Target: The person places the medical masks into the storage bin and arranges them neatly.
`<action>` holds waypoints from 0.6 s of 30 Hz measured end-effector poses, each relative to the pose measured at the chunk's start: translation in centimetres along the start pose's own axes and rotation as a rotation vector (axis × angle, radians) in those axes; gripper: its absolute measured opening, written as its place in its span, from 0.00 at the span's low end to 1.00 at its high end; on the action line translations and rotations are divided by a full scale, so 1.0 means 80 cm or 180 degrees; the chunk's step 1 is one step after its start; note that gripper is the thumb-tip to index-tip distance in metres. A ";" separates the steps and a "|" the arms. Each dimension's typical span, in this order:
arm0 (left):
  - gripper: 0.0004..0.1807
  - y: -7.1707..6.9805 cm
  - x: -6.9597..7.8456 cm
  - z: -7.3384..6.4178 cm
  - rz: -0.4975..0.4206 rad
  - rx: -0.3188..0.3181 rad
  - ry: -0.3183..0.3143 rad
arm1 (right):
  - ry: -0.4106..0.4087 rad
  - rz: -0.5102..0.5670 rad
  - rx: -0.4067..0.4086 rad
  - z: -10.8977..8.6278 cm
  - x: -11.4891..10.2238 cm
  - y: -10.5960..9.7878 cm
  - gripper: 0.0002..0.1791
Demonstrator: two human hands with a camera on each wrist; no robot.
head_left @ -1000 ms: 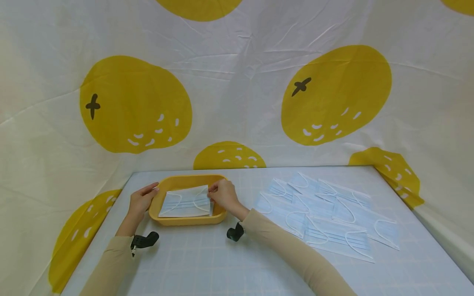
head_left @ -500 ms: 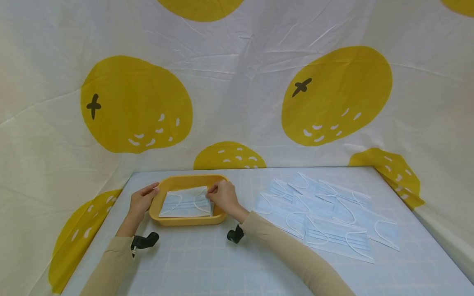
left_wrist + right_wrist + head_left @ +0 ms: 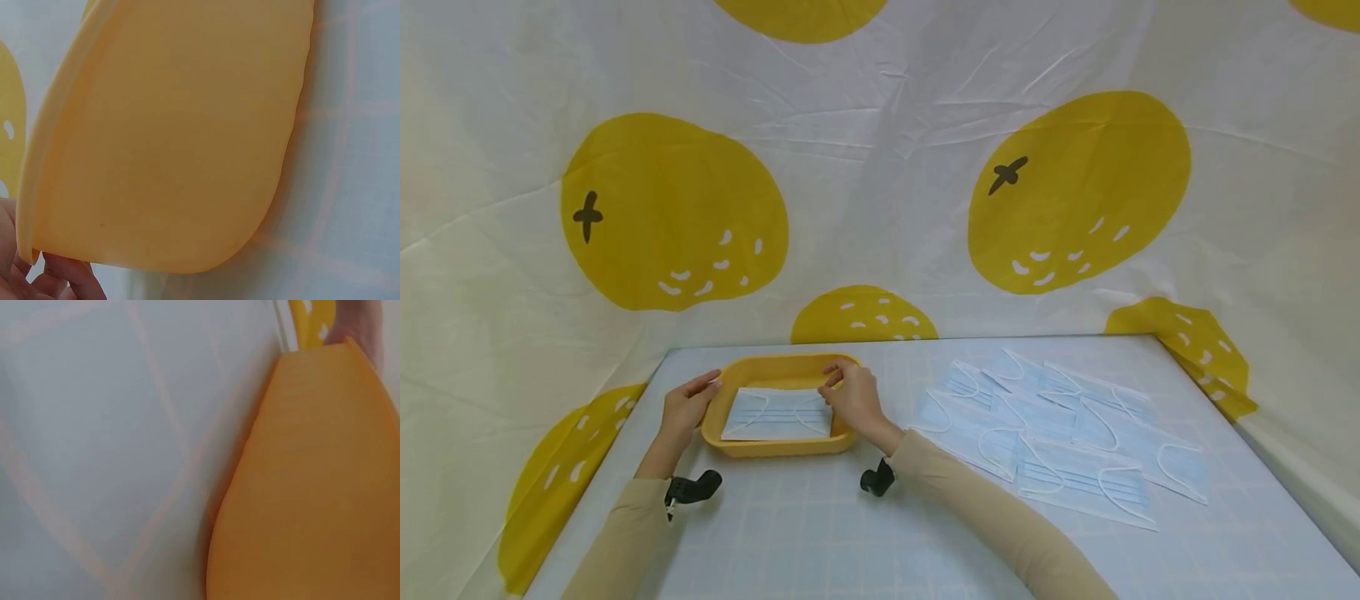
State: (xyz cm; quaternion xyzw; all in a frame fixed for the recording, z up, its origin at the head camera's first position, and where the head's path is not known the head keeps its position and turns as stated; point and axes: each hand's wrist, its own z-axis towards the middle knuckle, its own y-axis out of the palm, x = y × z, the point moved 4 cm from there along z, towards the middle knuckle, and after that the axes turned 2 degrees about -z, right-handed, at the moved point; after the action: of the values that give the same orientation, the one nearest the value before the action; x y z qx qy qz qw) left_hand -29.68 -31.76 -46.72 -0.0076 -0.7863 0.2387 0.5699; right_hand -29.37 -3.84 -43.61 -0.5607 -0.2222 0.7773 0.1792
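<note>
A yellow plastic tray point(image 3: 782, 450) stands on the left part of the table. Blue pleated face masks with white ear loops lie stacked in it, the top face mask point(image 3: 778, 414) flat. My left hand point(image 3: 687, 407) grips the tray's left end, with curled fingers under the rim in the left wrist view. Over the tray's right end is my right hand point(image 3: 854, 397), its thumb and forefinger apart near the mask's upper right corner, with nothing held between them. The tray's outer wall point(image 3: 300, 475) fills much of the right wrist view, which shows only a bit of a hand.
Several more face masks point(image 3: 1075, 433) overlap in a loose spread on the right side of the table. A pale checked cloth covers the table point(image 3: 805, 533). Behind it hangs a white curtain point(image 3: 880, 208) with yellow fruit prints.
The right hand has let go of the top mask's corner and its fingers have parted. That mask has dropped flat onto the stack. The left hand stays at the tray's rim.
</note>
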 end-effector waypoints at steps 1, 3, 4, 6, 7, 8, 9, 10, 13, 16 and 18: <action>0.26 -0.001 -0.001 0.000 0.0014 0.0003 0.0001 | -0.0021 0.0012 0.0023 -0.001 -0.001 0.000 0.13; 0.26 -0.002 -0.001 -0.001 0.0025 0.0008 0.0016 | -0.0059 0.0051 0.0057 -0.002 -0.002 0.000 0.12; 0.26 -0.001 -0.001 -0.001 0.0030 0.0004 0.0025 | -0.0079 0.0069 0.0072 -0.003 -0.003 -0.001 0.12; 0.26 -0.001 -0.001 -0.001 0.0034 0.0005 0.0035 | -0.0105 0.0100 0.0077 -0.003 -0.004 -0.003 0.11; 0.26 -0.001 -0.001 -0.002 0.0039 0.0008 0.0042 | -0.0117 0.0126 0.0068 -0.003 -0.004 -0.003 0.11; 0.26 -0.001 -0.001 -0.002 0.0034 0.0008 0.0044 | -0.0140 0.0141 0.0066 -0.003 -0.006 -0.004 0.11; 0.26 -0.001 -0.001 -0.002 0.0030 0.0011 0.0042 | -0.0157 0.0154 0.0070 -0.004 -0.007 -0.006 0.11; 0.26 -0.001 -0.001 -0.002 0.0023 0.0012 0.0042 | -0.0171 0.0155 0.0076 -0.004 -0.007 -0.008 0.11; 0.26 -0.001 -0.002 -0.003 0.0012 0.0018 0.0036 | -0.0260 0.0152 0.0154 -0.006 -0.011 -0.015 0.11; 0.26 0.000 -0.002 -0.004 0.0016 0.0036 0.0043 | -0.0285 0.0128 0.0239 -0.008 -0.012 -0.024 0.10; 0.26 0.001 -0.002 -0.003 0.0015 0.0042 0.0028 | -0.0286 0.0133 0.0272 -0.009 -0.012 -0.030 0.09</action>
State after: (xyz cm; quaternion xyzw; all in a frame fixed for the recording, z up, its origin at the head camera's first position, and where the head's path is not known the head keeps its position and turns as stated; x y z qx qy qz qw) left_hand -29.38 -31.66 -46.84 -0.0068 -0.7821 0.2452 0.5728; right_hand -28.34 -2.24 -41.75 -0.5215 -0.1849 0.8140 0.1766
